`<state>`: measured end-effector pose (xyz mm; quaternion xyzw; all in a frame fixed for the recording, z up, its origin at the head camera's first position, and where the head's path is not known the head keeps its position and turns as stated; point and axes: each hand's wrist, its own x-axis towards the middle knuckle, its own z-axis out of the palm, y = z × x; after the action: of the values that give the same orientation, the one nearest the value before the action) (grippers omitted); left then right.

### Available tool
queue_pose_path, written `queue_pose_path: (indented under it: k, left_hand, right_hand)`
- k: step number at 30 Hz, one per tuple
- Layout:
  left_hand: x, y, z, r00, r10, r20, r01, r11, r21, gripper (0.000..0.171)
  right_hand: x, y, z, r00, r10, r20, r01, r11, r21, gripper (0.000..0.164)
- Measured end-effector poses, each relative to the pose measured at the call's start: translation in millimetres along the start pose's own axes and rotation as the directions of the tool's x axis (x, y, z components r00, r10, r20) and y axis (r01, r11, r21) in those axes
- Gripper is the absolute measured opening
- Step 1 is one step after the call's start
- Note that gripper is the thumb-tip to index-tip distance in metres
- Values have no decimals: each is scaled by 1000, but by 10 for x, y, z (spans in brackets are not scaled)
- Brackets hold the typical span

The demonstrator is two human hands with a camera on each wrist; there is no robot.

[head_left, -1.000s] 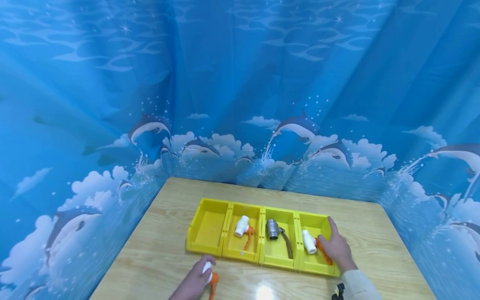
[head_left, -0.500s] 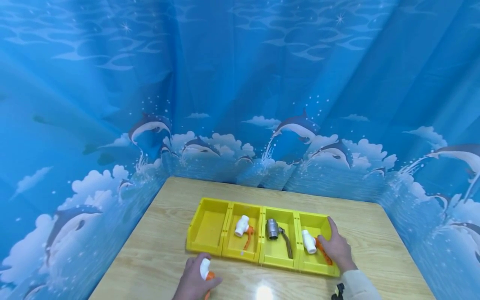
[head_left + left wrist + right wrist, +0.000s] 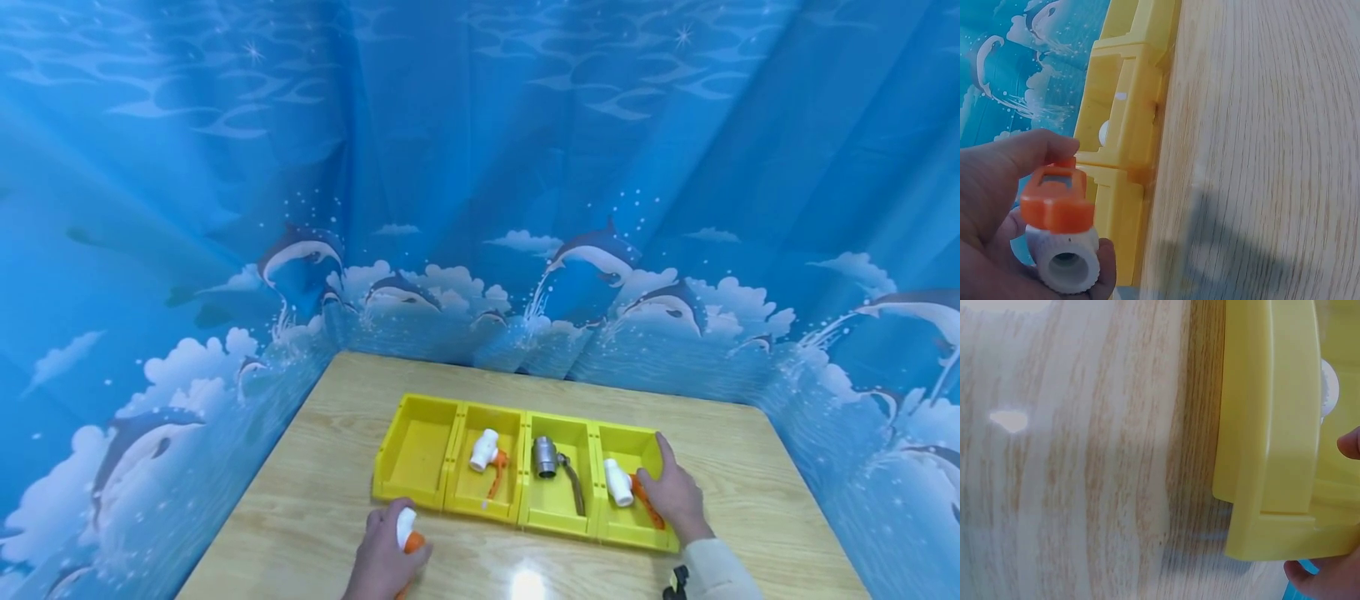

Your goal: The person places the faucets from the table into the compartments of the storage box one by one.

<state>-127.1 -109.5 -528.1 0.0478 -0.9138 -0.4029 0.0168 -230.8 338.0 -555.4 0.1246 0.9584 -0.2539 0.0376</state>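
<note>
My left hand (image 3: pixel 384 552) grips a white plastic ball valve (image 3: pixel 1066 259) with an orange handle (image 3: pixel 1057 200), in front of the leftmost yellow bin (image 3: pixel 417 454). In the left wrist view one open end of the valve faces the camera. My right hand (image 3: pixel 677 498) holds the side wall of the rightmost yellow bin (image 3: pixel 1291 425), thumb inside and other fingers outside. In that bin lies another white ball valve (image 3: pixel 618 483), its orange handle (image 3: pixel 647 502) partly under the thumb. A metal ball valve (image 3: pixel 545 457) and a third white one (image 3: pixel 484 450) lie in the middle bins.
The yellow bins stand joined in a row on a wooden table (image 3: pixel 300 500). Behind and beside the table hangs a blue curtain (image 3: pixel 480 208) with dolphins. A small black object (image 3: pixel 677 582) shows by the right sleeve (image 3: pixel 720 571).
My left hand has shifted slightly left and turned over the ball valve, so its orange handle now points more toward me. My right hand stays at the bin.
</note>
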Motion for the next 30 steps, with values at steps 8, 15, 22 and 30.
queue_pose_path:
  k: [8,15,22,30]
  left_hand:
    - [36,-13,-21,999,47,-11,-47,999,25,63]
    - [76,60,-107,1000,1,17,-2,1000,8,67]
    - [175,133,-178,990,-126,64,125,992,12,71]
    - [338,130,-246,986,-145,76,142,989,44,70]
  right_hand:
    - [21,-20,-15,997,-53,-49,49,995,-83,78]
    - [28,-24,-9,994,-83,-71,76,992,-104,77]
    - [5,-28,-9,995,-78,-56,72,993,-91,78]
    - [-22,-30,-16,997,-68,-46,64,994,-92,77]
